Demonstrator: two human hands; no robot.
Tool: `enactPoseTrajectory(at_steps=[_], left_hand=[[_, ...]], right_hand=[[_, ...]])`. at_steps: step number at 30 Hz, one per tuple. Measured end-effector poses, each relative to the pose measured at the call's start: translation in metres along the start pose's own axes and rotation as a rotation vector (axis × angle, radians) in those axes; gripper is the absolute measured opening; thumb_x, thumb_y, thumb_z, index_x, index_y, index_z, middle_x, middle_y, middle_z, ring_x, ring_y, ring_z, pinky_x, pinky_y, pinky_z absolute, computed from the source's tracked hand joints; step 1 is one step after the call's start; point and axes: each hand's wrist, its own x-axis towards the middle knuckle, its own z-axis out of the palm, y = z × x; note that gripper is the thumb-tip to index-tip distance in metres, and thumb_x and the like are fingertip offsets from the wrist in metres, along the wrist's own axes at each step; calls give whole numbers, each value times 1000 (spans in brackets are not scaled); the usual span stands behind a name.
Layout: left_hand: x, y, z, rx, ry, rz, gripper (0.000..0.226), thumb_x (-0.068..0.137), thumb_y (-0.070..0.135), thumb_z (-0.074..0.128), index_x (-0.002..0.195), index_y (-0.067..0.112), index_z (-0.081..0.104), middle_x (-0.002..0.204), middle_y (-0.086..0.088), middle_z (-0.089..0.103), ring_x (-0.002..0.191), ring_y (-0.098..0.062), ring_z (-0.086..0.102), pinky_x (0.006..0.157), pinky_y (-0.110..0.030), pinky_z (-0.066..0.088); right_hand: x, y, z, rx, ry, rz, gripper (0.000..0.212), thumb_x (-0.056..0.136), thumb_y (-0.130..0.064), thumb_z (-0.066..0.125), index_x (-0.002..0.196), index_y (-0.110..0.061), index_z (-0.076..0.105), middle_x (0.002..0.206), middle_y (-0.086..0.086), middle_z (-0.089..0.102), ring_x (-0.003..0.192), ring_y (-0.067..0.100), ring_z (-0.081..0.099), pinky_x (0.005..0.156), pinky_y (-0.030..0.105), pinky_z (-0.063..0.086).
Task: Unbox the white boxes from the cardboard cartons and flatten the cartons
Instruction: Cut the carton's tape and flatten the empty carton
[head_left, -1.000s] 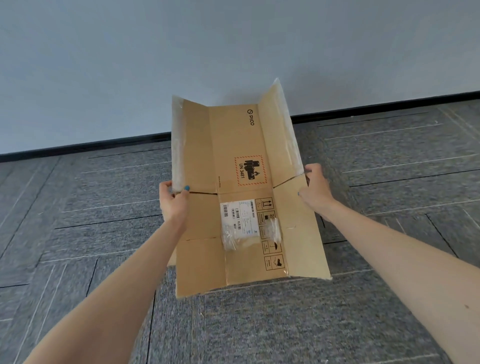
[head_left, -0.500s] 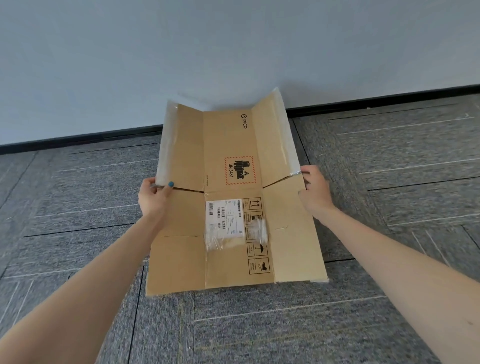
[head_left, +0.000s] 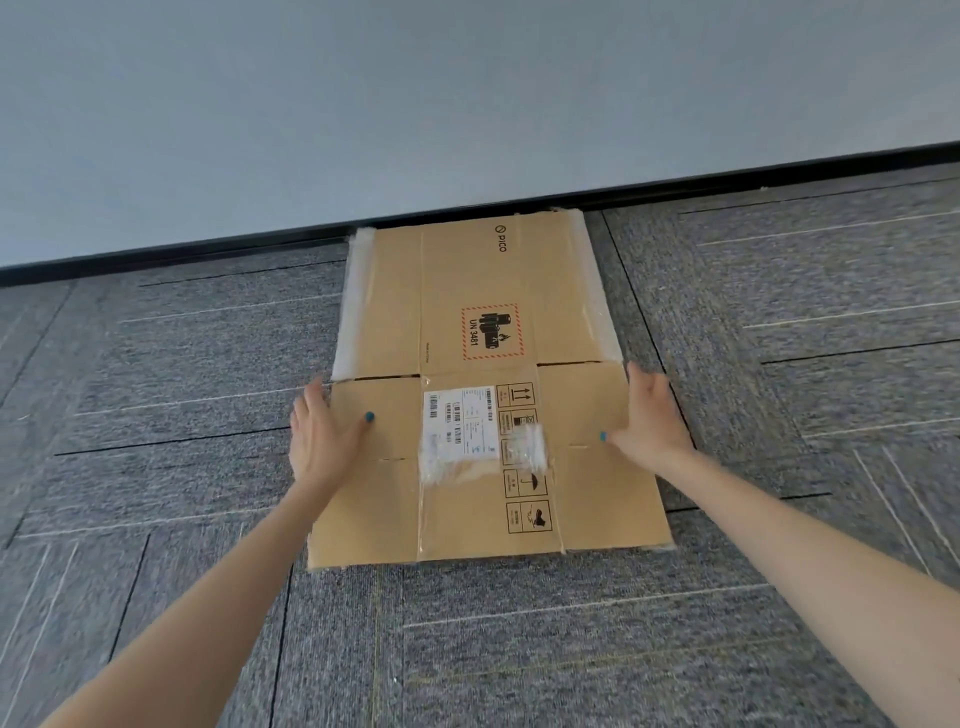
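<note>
Down on the grey carpet floor (head_left: 779, 597), close against the black skirting of the wall (head_left: 467, 93), the flattened carton (head_left: 478, 332) now lies spread out, where a moment ago both hands held it up in the air with its far flaps bent upward. The left hand (head_left: 319, 439) and right hand (head_left: 649, 415) are open, palms at its side edges, thumbs resting on the cardboard, gripping nothing. This carton looks finished; no white boxes show, so the rest of the task cannot be judged
</note>
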Motion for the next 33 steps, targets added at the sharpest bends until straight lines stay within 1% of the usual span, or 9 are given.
enactPoseTrajectory(at_steps=[3,7,10,12,14,17,23,27,33], left_hand=[[-26,-6,5,90,-14,144,77,89,35,70,151,19,28,153,-12,31,138,-32,34,107,-54,38],[-60,-20,13,224,-33,474,68,96,40,56,155,27,26,164,-4,18,149,-27,21,119,-52,22],[-75,-31,20,281,-192,689,73,95,73,21,156,34,13,165,10,5,152,-11,-2,124,-45,3],[-81,-38,24,296,-287,726,93,85,86,19,158,30,7,165,11,-1,151,-5,-10,124,-46,-2],[-85,-41,24,367,-346,743,111,76,93,29,158,27,-5,164,9,-13,149,-8,-20,122,-49,-9],[-87,-41,17,512,-397,802,128,65,99,36,156,26,-16,162,1,-25,148,-19,-27,118,-57,-15],[-72,-43,8,620,-394,815,122,66,94,46,154,38,-17,162,6,-26,148,-20,-27,114,-69,-5],[-72,-38,10,640,-406,784,122,64,93,48,152,42,-18,160,9,-28,148,-20,-27,114,-66,-6],[-91,-19,-3,725,-456,736,110,77,81,52,153,40,-15,162,7,-22,150,-20,-19,118,-65,-1]], right_hand=[[-26,3,16,-166,-27,-153,67,93,-16,57,150,-18,22,153,7,16,141,26,22,105,44,41],[-56,-3,28,-269,-8,-339,60,98,-33,48,151,-21,23,161,3,8,147,21,11,118,40,16],[-69,-4,37,-320,-138,-469,89,87,-67,46,154,-22,8,161,1,-9,148,20,-3,118,41,3],[-74,-1,42,-440,-205,-507,117,72,-80,51,153,-20,-8,157,0,-23,146,17,-15,118,44,-2],[-74,2,46,-544,-202,-522,128,68,-75,63,152,-17,-15,154,3,-29,146,18,-18,120,45,0],[-74,-2,46,-602,-180,-532,126,71,-62,71,152,-14,-13,157,6,-24,147,22,-14,120,48,6],[-64,-10,40,-594,-191,-522,125,71,-53,75,152,-11,-10,159,7,-17,148,22,-9,121,43,7],[-70,-12,42,-583,-163,-488,122,73,-46,76,152,-9,-9,160,7,-14,148,22,-6,121,40,10],[-102,-32,33,-530,-130,-493,96,79,-38,74,151,-8,16,159,9,14,145,25,21,117,41,25]])
